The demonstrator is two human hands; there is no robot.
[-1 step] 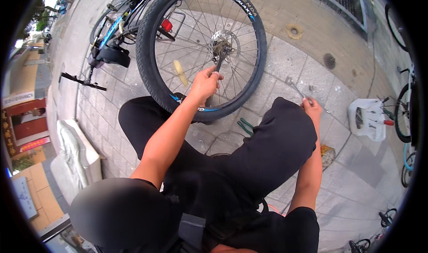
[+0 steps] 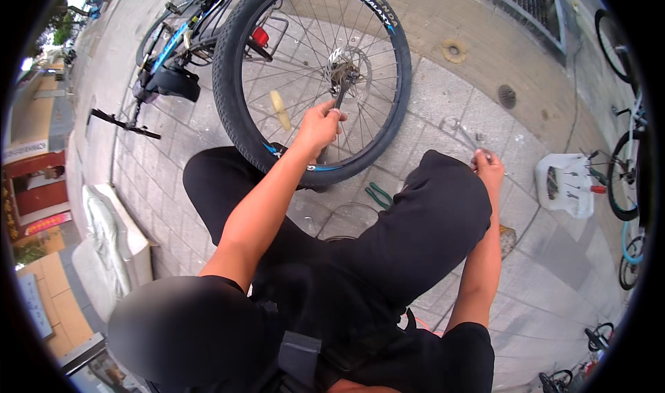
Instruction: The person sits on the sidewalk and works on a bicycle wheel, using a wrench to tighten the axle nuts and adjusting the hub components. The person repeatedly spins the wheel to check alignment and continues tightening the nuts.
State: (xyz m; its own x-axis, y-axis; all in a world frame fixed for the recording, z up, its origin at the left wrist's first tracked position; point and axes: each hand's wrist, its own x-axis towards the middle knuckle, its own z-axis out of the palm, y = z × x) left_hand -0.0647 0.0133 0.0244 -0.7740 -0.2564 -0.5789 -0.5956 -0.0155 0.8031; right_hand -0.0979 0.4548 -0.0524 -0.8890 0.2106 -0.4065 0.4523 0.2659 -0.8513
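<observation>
A bicycle wheel (image 2: 231,81) with a black knobbly tyre and a disc rotor (image 2: 366,76) stands tilted in front of my knees. My left hand (image 2: 321,128) is closed around a dark wrench (image 2: 341,96), whose far end meets the hub (image 2: 344,73). Out past my right knee, my right hand (image 2: 489,166) pinches a silver wrench (image 2: 464,134) by one end, holding it over the paving, apart from the wheel. Green-handled pliers (image 2: 379,195) lie on the ground between the wheel and my right leg.
A bicycle (image 2: 170,54) lies on its side at the far left. A yellowish strip (image 2: 280,110) shows through the spokes. On the right stands a white plastic bin (image 2: 566,202) of tools, near parked bicycles (image 2: 623,175). A pale padded seat (image 2: 114,237) is at the left.
The view has shifted slightly. The silver wrench in my right hand looks a little more blurred; both hands keep their holds.
</observation>
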